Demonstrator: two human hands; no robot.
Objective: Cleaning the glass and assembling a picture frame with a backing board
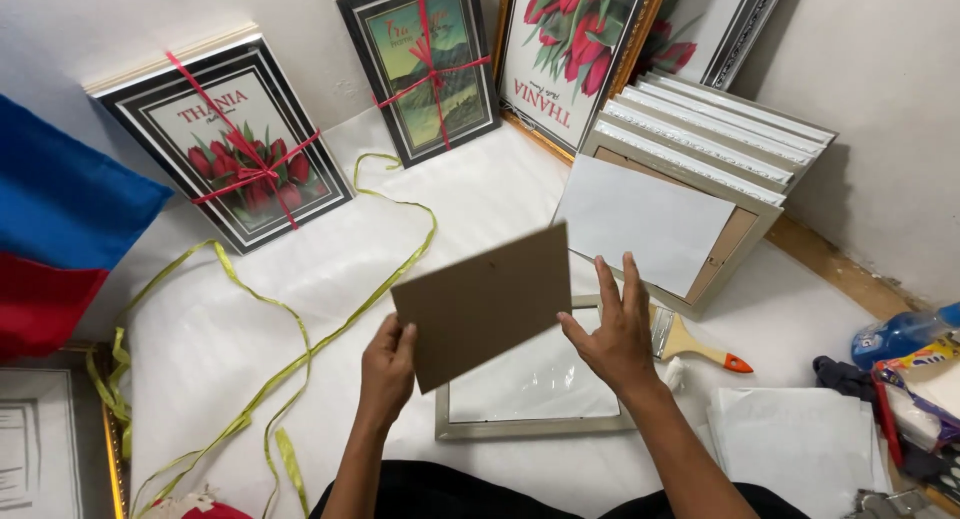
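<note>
My left hand (pixel 387 367) grips the lower left corner of a brown backing board (pixel 485 301) and holds it tilted in the air. My right hand (pixel 618 329) is spread flat against the board's right edge, thumb behind it. Below the board a silver picture frame (pixel 450 425) lies flat on the white sheet, its glass showing. A paintbrush (pixel 690 344) with an orange-tipped wooden handle lies just right of my right hand.
A stack of silver frames (pixel 700 159) leans at the right, a white sheet over the front one. Ribbon-tied framed pictures (pixel 235 144) lean on the wall. Green ribbon (pixel 280 329) trails left. White papers (pixel 800 444), a spray bottle (pixel 900 334) and blue-red cloth (pixel 55 239) sit at the edges.
</note>
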